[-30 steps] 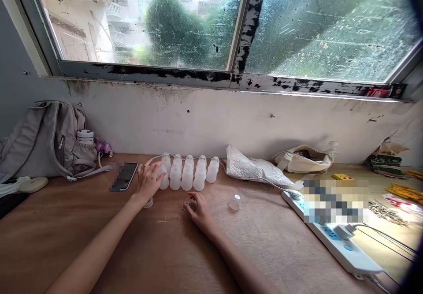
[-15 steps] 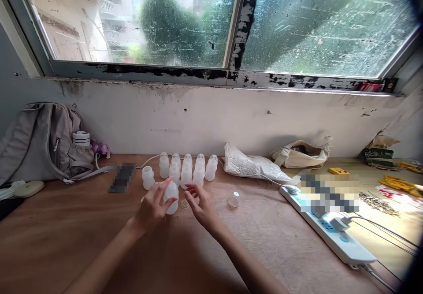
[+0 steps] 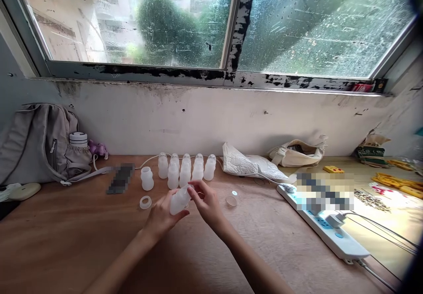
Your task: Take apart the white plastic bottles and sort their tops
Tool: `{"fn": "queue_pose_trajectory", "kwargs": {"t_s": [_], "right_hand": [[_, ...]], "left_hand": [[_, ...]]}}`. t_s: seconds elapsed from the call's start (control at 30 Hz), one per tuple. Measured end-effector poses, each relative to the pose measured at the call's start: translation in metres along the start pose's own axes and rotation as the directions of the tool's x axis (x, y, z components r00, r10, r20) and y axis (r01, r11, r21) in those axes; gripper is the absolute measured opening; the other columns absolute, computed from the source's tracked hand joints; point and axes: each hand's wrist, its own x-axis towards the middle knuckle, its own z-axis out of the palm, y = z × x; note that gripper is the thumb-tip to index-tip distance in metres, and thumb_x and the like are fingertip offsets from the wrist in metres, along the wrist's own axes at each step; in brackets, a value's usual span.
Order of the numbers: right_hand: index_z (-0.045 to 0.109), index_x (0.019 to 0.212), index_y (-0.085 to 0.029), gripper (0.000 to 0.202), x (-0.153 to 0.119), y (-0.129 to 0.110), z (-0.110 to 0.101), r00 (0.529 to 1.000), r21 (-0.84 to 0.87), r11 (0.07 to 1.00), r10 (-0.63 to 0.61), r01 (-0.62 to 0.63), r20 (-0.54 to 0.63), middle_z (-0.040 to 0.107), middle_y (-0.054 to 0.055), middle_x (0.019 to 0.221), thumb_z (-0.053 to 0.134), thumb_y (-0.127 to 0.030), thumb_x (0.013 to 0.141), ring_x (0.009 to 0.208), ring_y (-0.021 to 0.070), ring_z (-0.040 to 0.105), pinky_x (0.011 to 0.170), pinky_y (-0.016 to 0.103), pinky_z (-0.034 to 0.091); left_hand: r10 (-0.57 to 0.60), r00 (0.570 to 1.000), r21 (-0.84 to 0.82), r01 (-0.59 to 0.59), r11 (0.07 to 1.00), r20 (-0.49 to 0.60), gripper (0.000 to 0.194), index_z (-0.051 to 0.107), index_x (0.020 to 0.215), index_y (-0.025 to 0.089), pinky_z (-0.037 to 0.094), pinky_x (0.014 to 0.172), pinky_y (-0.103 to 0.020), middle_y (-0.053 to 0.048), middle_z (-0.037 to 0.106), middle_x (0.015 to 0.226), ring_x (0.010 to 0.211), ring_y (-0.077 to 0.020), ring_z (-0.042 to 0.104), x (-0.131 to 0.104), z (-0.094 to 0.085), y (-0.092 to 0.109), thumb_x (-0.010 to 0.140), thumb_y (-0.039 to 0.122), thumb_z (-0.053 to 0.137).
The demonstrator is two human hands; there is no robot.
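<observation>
My left hand (image 3: 161, 214) is wrapped round a translucent white bottle (image 3: 179, 200), which tilts with its top toward the right. The fingers of my right hand (image 3: 204, 198) are closed at the bottle's top end; any small part between them is too small to make out. Behind my hands, several similar bottles (image 3: 185, 170) stand upright in rows. An open-topped bottle (image 3: 147, 179) stands apart on their left, and a white ring (image 3: 145, 202) lies in front of it. To the right of my hands are a clear round piece (image 3: 231, 201) and a small white disc (image 3: 234, 193).
On the wooden table (image 3: 82, 232), a grey backpack (image 3: 42, 144) rests at the left. A silvery packet (image 3: 244, 164) and a cream pouch (image 3: 297, 153) lie along the wall. The white power strip (image 3: 327, 228) with plugs and cables runs down the right side.
The bottle in my left hand has gone from upright to tilted rightward. My right hand has closed in on its top. The white ring, mostly hidden before, now shows fully.
</observation>
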Motion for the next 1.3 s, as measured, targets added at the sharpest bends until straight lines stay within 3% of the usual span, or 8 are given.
{"fn": "queue_pose_trajectory", "kwargs": {"t_s": [0.07,0.2,0.5,0.6,0.77,0.97,1.1,1.3], "right_hand": [[0.058,0.085,-0.018,0.019,0.001,0.001,-0.003,0.999,-0.129,0.992,-0.008,0.012,0.036,0.060,0.002,0.067,0.045,-0.031,0.081,0.056,0.0117,0.054,0.051,0.021,0.041],[0.053,0.055,-0.018,0.033,0.002,0.008,-0.002,0.995,-0.380,0.924,-0.001,0.041,0.104,0.050,-0.001,0.048,0.043,-0.035,0.081,0.044,0.0098,0.043,0.045,0.021,0.026],[0.025,0.043,-0.017,0.041,0.006,0.021,-0.001,0.994,-0.187,0.982,-0.002,0.022,0.107,0.019,-0.005,0.044,0.034,-0.029,0.081,0.041,0.0061,0.021,0.042,0.021,0.016],[0.027,0.042,-0.017,0.041,0.004,0.023,0.002,0.997,-0.242,0.970,-0.009,0.027,0.074,0.022,-0.005,0.042,0.034,-0.029,0.081,0.040,0.0063,0.022,0.042,0.022,0.016],[0.034,0.040,-0.017,0.041,0.008,0.030,0.001,0.999,-0.318,0.948,-0.020,0.028,0.029,0.030,-0.004,0.039,0.036,-0.028,0.080,0.038,0.0069,0.025,0.042,0.023,0.017],[0.045,0.048,-0.018,0.044,0.027,0.049,-0.061,0.935,-0.297,0.930,0.111,-0.218,-0.338,0.039,-0.003,0.041,0.030,-0.040,0.084,0.042,0.0106,0.040,0.043,0.021,0.026],[0.060,0.076,-0.019,0.031,0.030,0.067,-0.092,0.946,-0.455,0.837,0.209,-0.304,-0.248,0.056,0.000,0.058,0.046,-0.047,0.076,0.056,0.0149,0.052,0.052,0.023,0.033],[0.060,0.076,-0.021,0.023,0.024,0.093,-0.079,0.936,-0.651,0.699,0.349,-0.294,-0.048,0.063,0.005,0.079,0.057,-0.042,0.069,0.085,0.0251,0.052,0.068,0.033,0.034]], "left_hand": [[-0.081,0.988,-0.004,0.082,0.997,0.130,0.038,0.047,0.100,0.023,0.045,0.063,-0.028,-0.002,0.062,0.088,0.078,-0.0203,0.059,-0.002,0.001,0.001,0.068,0.039,0.061],[-0.133,0.963,0.004,0.135,0.991,0.235,0.032,0.050,0.092,0.022,0.041,0.061,-0.025,-0.001,0.062,0.084,0.075,-0.0190,0.057,-0.006,0.002,0.006,0.064,0.032,0.062],[-0.105,0.884,-0.340,0.281,0.897,0.455,0.028,0.053,0.084,0.016,0.037,0.055,-0.022,0.001,0.056,0.074,0.064,-0.0134,0.050,-0.001,-0.004,0.014,0.059,0.023,0.062],[-0.134,0.866,-0.312,0.313,0.897,0.482,0.028,0.053,0.085,0.016,0.037,0.055,-0.023,0.001,0.058,0.075,0.066,-0.0149,0.052,0.000,-0.005,0.017,0.058,0.022,0.061],[-0.238,0.877,-0.028,0.274,0.961,0.417,0.025,0.055,0.083,0.019,0.036,0.055,-0.024,0.000,0.062,0.072,0.067,-0.0194,0.058,0.000,-0.009,0.018,0.059,0.026,0.060],[-0.266,0.860,0.230,0.179,0.957,0.435,0.022,0.053,0.075,0.025,0.032,0.049,-0.024,-0.001,0.063,0.072,0.067,-0.0248,0.060,-0.010,-0.019,0.005,0.058,0.039,0.059],[-0.267,0.863,0.279,0.154,0.948,0.429,0.025,0.052,0.076,0.025,0.032,0.050,-0.025,-0.001,0.063,0.074,0.070,-0.0261,0.060,-0.010,-0.020,0.004,0.059,0.043,0.058],[-0.236,0.861,0.260,0.127,0.957,0.450,0.026,0.053,0.076,0.025,0.032,0.051,-0.024,-0.001,0.063,0.076,0.072,-0.0255,0.060,-0.009,-0.016,0.007,0.058,0.044,0.058]]}}
